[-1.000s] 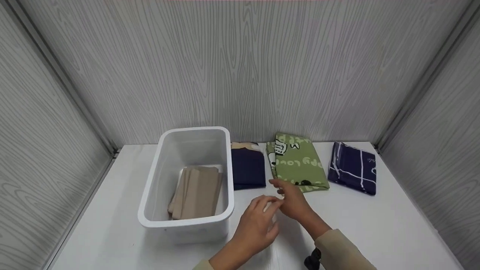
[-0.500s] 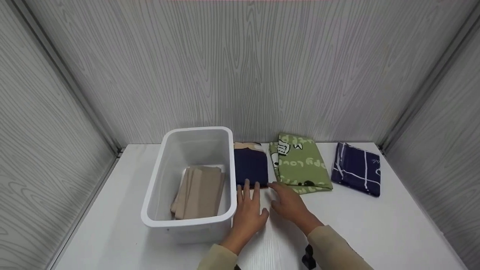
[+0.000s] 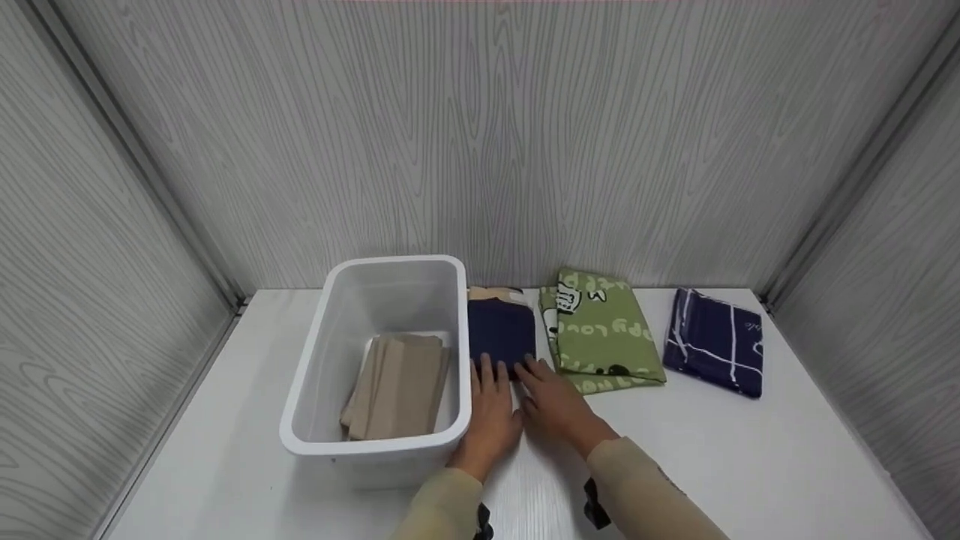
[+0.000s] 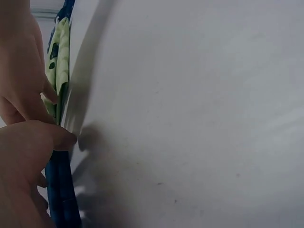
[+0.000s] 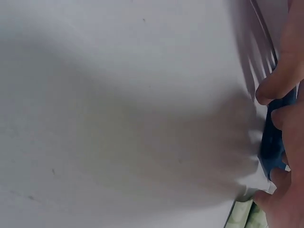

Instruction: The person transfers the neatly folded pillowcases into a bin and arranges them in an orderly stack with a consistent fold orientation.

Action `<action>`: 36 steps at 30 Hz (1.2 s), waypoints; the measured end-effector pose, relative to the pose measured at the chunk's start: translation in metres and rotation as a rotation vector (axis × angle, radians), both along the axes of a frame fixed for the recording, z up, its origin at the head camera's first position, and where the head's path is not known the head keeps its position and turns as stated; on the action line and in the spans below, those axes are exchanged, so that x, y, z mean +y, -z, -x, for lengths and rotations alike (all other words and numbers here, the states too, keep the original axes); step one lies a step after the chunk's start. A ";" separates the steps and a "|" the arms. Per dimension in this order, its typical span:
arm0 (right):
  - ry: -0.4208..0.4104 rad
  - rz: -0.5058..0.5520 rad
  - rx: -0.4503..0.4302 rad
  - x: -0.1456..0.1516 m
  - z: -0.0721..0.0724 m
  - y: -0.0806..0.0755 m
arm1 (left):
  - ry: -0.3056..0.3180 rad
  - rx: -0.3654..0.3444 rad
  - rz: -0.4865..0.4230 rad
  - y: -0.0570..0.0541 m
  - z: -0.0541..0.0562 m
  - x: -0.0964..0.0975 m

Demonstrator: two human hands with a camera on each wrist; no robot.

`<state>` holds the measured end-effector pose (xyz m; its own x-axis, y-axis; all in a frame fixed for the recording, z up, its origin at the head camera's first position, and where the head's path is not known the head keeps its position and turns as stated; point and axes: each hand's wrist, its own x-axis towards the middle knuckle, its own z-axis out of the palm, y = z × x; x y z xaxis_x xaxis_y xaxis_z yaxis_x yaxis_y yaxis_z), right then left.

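A folded navy cloth (image 3: pixel 501 328) with a beige and white band at its far end lies right beside the white bin. On its near edge rest the straight fingertips of my left hand (image 3: pixel 489 420), close along the bin's wall. My right hand (image 3: pixel 556 403) touches the same edge at the right corner, fingers extended. In the left wrist view, the thumb of my left hand (image 4: pixel 23 161) lies by the cloth's thick folded side (image 4: pixel 61 190). A folded green cloth (image 3: pixel 600 326) with pale lettering lies just beyond the right hand.
The deep white bin (image 3: pixel 301 375) holds several folded beige cloths (image 3: pixel 401 386). Another folded navy cloth with white lines (image 3: pixel 712 341) lies far right. Grey wood-grain panels (image 3: pixel 480 135) enclose the white table (image 3: pixel 750 465) at the back and sides.
Both hands have come apart from each other and reached forward to the plain navy cloth's near edge. The left hand's fingers have straightened. The cloths and bin stay in place.
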<state>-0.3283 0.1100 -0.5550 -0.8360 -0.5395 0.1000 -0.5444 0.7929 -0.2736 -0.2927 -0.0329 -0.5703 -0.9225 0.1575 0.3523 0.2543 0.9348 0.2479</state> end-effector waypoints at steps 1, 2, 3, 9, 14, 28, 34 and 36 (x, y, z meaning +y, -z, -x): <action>0.001 -0.010 -0.002 -0.001 0.000 0.001 | 0.002 -0.003 0.018 0.000 0.000 0.000; 0.003 -0.015 -0.002 -0.001 0.000 0.003 | 0.000 -0.007 0.042 0.001 0.000 0.000; 0.007 -0.018 -0.002 -0.002 0.000 0.004 | -0.004 -0.012 0.061 0.001 0.000 0.000; 0.031 -0.031 0.010 -0.004 -0.005 0.009 | -0.037 -0.038 0.056 0.002 -0.007 0.000; 0.033 -0.027 0.064 -0.003 -0.010 0.011 | -0.049 -0.009 0.110 0.002 -0.012 -0.001; 0.098 0.070 0.010 -0.004 -0.011 -0.005 | -0.059 -0.017 0.092 -0.005 -0.013 -0.005; 0.106 0.063 -0.075 -0.002 -0.007 0.001 | -0.042 -0.047 0.085 -0.001 -0.016 -0.005; 0.110 0.038 -0.057 0.001 -0.008 0.006 | -0.037 -0.049 0.100 -0.001 -0.018 -0.004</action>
